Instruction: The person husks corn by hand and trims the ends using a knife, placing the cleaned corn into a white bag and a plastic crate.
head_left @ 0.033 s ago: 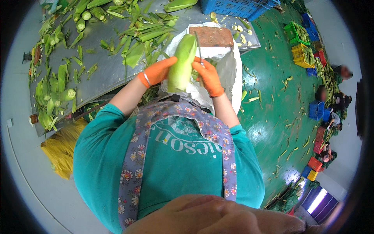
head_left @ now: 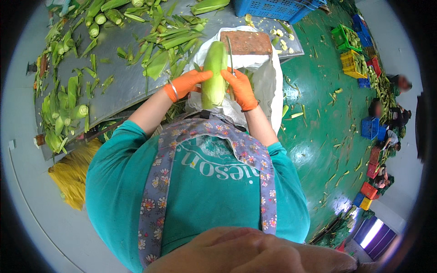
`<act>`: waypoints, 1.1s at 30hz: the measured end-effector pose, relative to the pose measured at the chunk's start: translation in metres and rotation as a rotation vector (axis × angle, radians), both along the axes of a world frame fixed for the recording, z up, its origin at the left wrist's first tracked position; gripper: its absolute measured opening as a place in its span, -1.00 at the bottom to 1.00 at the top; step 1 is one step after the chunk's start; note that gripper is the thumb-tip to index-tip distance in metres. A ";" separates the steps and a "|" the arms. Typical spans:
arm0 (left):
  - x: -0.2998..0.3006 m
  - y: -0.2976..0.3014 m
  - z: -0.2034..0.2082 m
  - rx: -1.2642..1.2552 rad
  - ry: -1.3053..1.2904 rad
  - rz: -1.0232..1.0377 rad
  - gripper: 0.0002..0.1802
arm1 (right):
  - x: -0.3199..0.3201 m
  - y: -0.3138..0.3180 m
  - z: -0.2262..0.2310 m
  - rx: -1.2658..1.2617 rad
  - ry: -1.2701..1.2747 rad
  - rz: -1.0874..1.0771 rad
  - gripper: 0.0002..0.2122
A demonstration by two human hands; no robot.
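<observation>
An ear of corn in pale green husk [head_left: 212, 75] stands nearly upright in the picture, over the mouth of a white sack [head_left: 266, 91]. My left hand [head_left: 189, 83], in an orange glove, is closed around the ear's left side. On the other side, my right hand [head_left: 242, 89], also gloved in orange, is closed on a thin knife [head_left: 230, 51]. Its narrow blade points away from me, beside the husk. The right thumb and fingers lie close to the ear. Behind the ear, a reddish-brown brick [head_left: 249, 42] rests on the sack's far edge.
Loose husk leaves [head_left: 175, 38] and more corn ears [head_left: 63, 109] lie on the grey metal table [head_left: 123, 91]. A blue crate [head_left: 268, 10] stands at its far edge. Husk scraps dot the green floor [head_left: 314, 136]; coloured crates [head_left: 353, 66] and other people are at far right.
The ear has turned from tilting right to nearly upright. My right hand has shifted slightly left and toward me, and the knife blade shows more plainly.
</observation>
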State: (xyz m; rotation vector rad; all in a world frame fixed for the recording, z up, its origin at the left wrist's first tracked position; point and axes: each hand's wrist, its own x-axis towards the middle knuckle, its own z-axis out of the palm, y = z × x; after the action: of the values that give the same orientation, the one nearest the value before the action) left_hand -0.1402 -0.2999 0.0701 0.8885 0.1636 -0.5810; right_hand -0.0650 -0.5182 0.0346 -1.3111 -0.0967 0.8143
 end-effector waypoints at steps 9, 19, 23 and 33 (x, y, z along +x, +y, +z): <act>0.014 -0.009 -0.009 0.386 -0.062 -0.073 -0.33 | -0.003 0.005 0.002 -0.135 -0.173 -0.003 -0.76; 0.022 0.008 -0.025 0.230 -0.108 -0.088 -0.27 | 0.007 0.011 -0.014 -0.120 -0.166 -0.116 -0.85; 0.029 0.029 -0.037 0.112 -0.172 -0.164 -0.30 | 0.012 0.010 -0.014 0.221 0.174 -0.148 -0.84; 0.023 -0.023 -0.012 0.404 -0.511 0.373 -0.34 | -0.007 0.029 0.013 0.021 -0.430 -0.413 -0.86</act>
State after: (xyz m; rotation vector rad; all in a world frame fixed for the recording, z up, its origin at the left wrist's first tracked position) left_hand -0.1171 -0.3228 0.0581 1.3334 -0.0224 0.0430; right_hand -0.0722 -0.4891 0.0477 -1.4077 -0.1671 0.1750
